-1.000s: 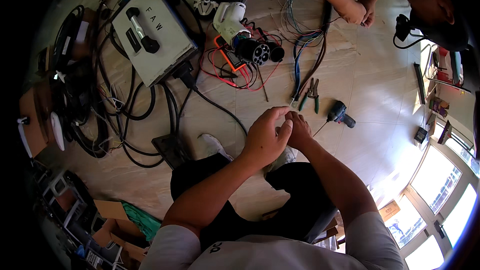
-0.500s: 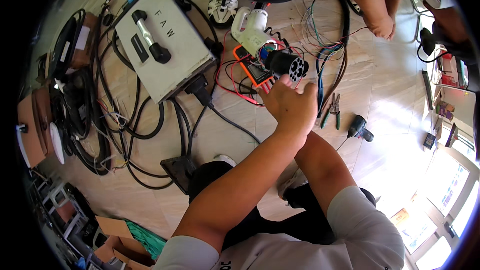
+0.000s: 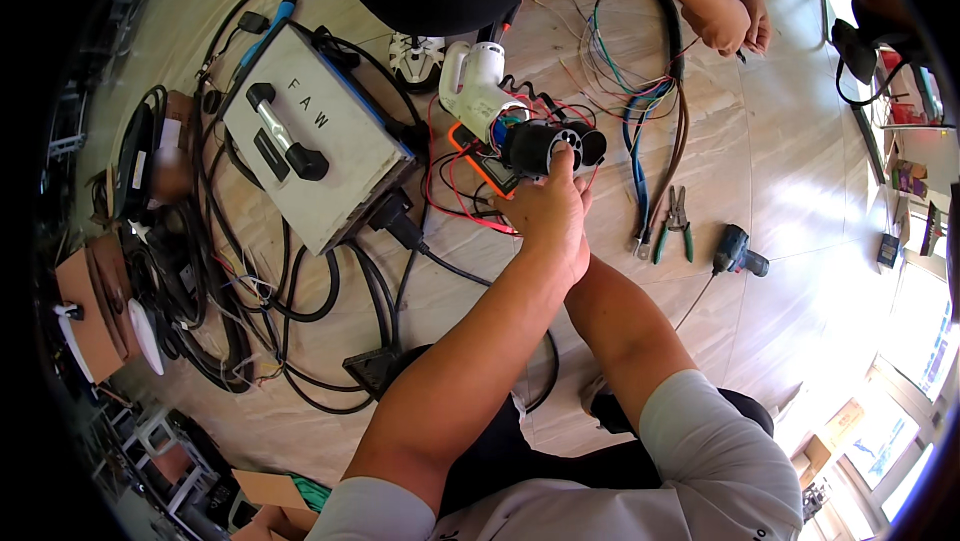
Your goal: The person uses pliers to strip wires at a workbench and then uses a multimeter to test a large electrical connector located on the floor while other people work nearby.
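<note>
A white electric-vehicle charging gun [image 3: 478, 91] lies on the floor in front of me, its black round head [image 3: 528, 148] facing my way. Loose coloured wires show where its body meets the head. My left hand [image 3: 545, 213] is closed on the head, its thumb pressed to the holed front face; its other fingers are mostly hidden. Crossed behind the left wrist, my right hand [image 3: 584, 199] is largely covered, so its grip does not show. An orange-edged multimeter [image 3: 484, 163] with red and black leads lies beneath the gun.
A grey metal box [image 3: 300, 141] with a handle stands at left, among thick black cables [image 3: 205, 271]. Pliers [image 3: 676, 226] and a power drill [image 3: 738, 251] lie at right. Across from me, another person's hands [image 3: 725, 26] hold a thin wire near a stripped cable [image 3: 655, 91].
My left hand has moved up against the black head, its thumb now on the front face. The other person's hands have shifted left and the view has moved slightly.
</note>
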`<act>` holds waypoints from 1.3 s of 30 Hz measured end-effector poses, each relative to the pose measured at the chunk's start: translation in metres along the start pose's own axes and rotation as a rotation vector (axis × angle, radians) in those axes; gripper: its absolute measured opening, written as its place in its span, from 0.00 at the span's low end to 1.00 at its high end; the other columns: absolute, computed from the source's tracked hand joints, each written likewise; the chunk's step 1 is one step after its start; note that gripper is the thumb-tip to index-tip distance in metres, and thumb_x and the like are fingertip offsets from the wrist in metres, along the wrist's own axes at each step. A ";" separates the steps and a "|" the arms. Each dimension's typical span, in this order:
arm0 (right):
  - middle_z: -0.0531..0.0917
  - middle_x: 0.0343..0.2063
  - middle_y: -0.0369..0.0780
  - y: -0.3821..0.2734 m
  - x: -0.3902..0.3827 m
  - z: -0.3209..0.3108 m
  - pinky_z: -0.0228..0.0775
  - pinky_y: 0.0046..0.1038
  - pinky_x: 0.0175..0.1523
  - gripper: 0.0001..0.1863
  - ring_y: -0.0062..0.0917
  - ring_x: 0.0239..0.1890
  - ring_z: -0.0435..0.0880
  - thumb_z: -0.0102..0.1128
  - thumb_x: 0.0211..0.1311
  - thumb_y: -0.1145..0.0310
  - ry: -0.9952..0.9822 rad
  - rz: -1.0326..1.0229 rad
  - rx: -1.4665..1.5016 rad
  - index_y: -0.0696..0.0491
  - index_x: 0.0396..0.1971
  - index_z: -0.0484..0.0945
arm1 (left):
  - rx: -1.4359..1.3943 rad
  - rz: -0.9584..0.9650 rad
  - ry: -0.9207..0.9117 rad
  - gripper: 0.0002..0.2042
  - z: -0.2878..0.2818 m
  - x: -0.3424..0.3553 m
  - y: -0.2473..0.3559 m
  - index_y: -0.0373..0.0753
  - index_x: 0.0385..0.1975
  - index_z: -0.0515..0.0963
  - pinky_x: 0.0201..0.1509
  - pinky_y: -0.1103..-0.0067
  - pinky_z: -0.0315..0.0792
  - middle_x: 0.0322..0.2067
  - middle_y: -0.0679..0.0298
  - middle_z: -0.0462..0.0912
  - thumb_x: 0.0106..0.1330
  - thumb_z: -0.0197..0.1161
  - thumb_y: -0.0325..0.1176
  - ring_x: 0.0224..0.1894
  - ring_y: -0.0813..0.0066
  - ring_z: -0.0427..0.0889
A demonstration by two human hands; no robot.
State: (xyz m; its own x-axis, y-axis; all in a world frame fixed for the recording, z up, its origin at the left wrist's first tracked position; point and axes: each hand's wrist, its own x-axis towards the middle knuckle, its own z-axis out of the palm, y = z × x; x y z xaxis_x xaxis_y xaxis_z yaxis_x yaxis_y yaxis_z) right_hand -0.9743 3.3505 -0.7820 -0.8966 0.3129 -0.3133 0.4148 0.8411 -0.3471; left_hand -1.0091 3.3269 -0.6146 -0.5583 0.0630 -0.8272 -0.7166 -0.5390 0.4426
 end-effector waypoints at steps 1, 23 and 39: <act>0.66 0.59 0.52 -0.001 -0.002 0.000 0.59 0.41 0.64 0.33 0.46 0.61 0.64 0.62 0.55 0.56 0.000 -0.007 0.004 0.63 0.54 0.66 | -0.009 0.012 0.004 0.22 0.001 0.001 -0.001 0.35 0.48 0.68 0.62 0.70 0.69 0.44 0.63 0.69 0.66 0.64 0.45 0.47 0.71 0.71; 0.63 0.62 0.50 -0.007 -0.023 0.007 0.56 0.39 0.67 0.36 0.44 0.64 0.61 0.61 0.56 0.60 0.045 -0.139 0.053 0.59 0.61 0.58 | -0.155 0.117 0.019 0.18 -0.008 -0.006 0.009 0.31 0.49 0.68 0.59 0.74 0.71 0.42 0.58 0.71 0.67 0.60 0.38 0.47 0.68 0.75; 0.69 0.54 0.52 0.047 -0.048 -0.081 0.65 0.41 0.63 0.54 0.48 0.58 0.69 0.74 0.37 0.52 -0.049 -0.282 0.339 0.52 0.66 0.55 | -0.132 0.138 -0.201 0.26 -0.022 -0.016 0.045 0.22 0.53 0.63 0.66 0.66 0.68 0.51 0.46 0.70 0.70 0.53 0.43 0.55 0.55 0.73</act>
State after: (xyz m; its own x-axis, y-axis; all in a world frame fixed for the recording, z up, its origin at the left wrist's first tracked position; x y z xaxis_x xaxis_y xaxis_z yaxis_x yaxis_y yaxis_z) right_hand -0.9242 3.4107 -0.7119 -0.9771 0.0635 -0.2032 0.1893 0.6959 -0.6928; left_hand -1.0229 3.2831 -0.5896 -0.7282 0.1398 -0.6709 -0.5745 -0.6582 0.4865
